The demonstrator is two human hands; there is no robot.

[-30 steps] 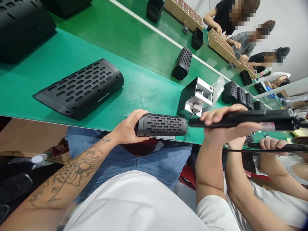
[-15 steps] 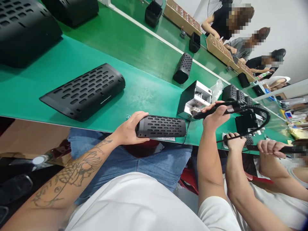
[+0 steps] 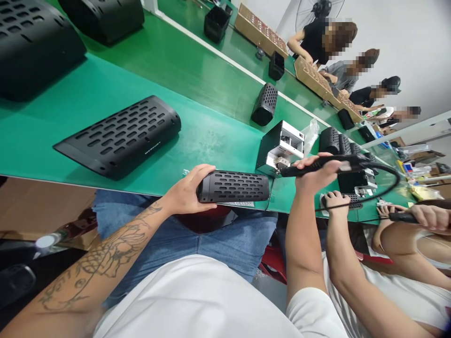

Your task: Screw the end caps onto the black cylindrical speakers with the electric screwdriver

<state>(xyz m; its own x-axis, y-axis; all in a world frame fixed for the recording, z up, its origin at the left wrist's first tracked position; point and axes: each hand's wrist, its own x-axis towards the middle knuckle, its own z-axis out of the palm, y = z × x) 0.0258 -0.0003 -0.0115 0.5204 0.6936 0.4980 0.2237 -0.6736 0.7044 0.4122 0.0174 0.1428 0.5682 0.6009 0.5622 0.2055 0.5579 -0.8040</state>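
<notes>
My left hand (image 3: 186, 190) grips the left end of a black perforated speaker cylinder (image 3: 234, 187), held level at the near edge of the green table (image 3: 211, 131). My right hand (image 3: 315, 171) is closed round a black electric screwdriver (image 3: 324, 164) with a looping cable. Its tip points left toward a small black and silver screw feeder box (image 3: 280, 148), just right of the speaker's end.
A larger flat black speaker grille (image 3: 121, 136) lies left on the table, with bigger black housings (image 3: 35, 42) beyond. Another small speaker (image 3: 265, 104) stands farther back. A co-worker's hands (image 3: 334, 199) work at my right; other people sit along the far side.
My right hand drew the screwdriver back from the speaker's end and raised it toward the feeder box. The left hand kept hold of the speaker.
</notes>
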